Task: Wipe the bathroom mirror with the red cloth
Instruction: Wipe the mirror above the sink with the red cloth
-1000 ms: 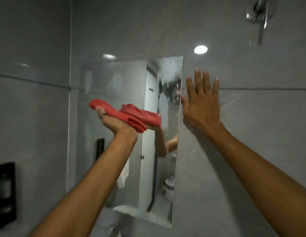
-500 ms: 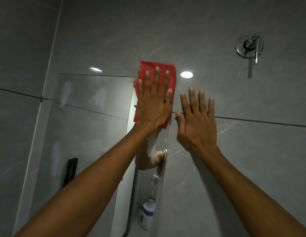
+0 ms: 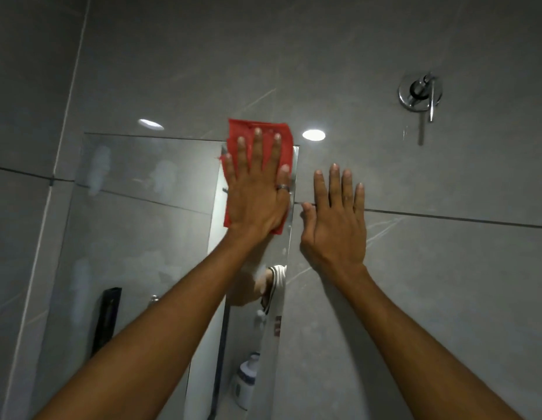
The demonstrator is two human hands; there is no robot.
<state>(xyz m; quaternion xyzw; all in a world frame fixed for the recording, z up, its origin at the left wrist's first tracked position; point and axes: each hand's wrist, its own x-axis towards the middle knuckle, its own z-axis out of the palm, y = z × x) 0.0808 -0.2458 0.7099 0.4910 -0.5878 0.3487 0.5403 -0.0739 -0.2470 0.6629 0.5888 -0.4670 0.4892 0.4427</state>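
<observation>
A frameless rectangular mirror [image 3: 136,225] hangs on the grey tiled wall, with faint smears on its glass. My left hand [image 3: 257,189], a ring on one finger, presses the red cloth [image 3: 248,128] flat against the mirror's top right corner; the cloth's upper edge reaches past the mirror onto the tile. Fingers are spread over the cloth. My right hand [image 3: 333,225] lies flat and open on the bare tile just right of the mirror's edge, holding nothing.
A chrome shower valve with lever [image 3: 419,93] sticks out of the wall at upper right. The mirror reflects a black wall holder [image 3: 107,319] and a white bottle [image 3: 247,380]. Grey tiled walls meet in a corner at left [image 3: 69,95].
A second ago my left hand held the cloth loosely off the glass; it then pressed the cloth flat at the mirror's top right corner. Since half a second ago, little has moved.
</observation>
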